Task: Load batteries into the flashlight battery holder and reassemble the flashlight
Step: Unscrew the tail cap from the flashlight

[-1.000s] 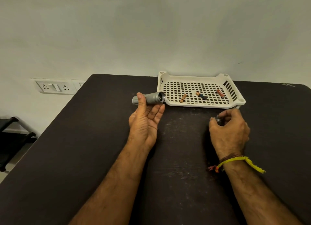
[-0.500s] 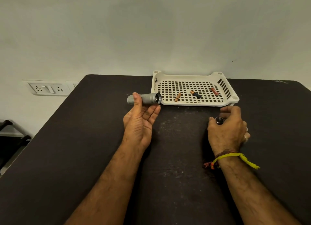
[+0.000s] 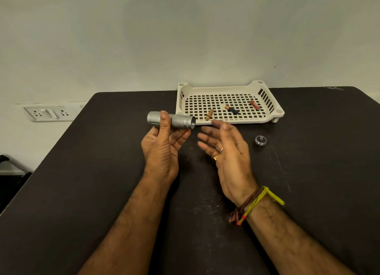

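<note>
My left hand [image 3: 162, 149] grips a silver flashlight body [image 3: 181, 121], held level above the dark table with its open threaded end facing right. Just right of that open end, my right hand [image 3: 228, 153] hovers palm up with fingers spread, holding nothing. The flashlight's end cap [image 3: 260, 140] lies alone on the table to the right of that hand. Three batteries rest in the cream slotted tray [image 3: 267, 118]: a brown battery [image 3: 209, 114], a black-and-copper battery [image 3: 231, 109] and a red battery [image 3: 255, 104].
The dark table [image 3: 102, 192] runs back to a pale wall, with the tray near its far edge. A wall socket plate [image 3: 49, 112] sits beyond the table's left side. Something dark stands low at the far left [image 3: 8, 180].
My right hand has let go of the end cap on the table and swung left, opening palm up beside the flashlight's open end. The left hand keeps its hold on the body.
</note>
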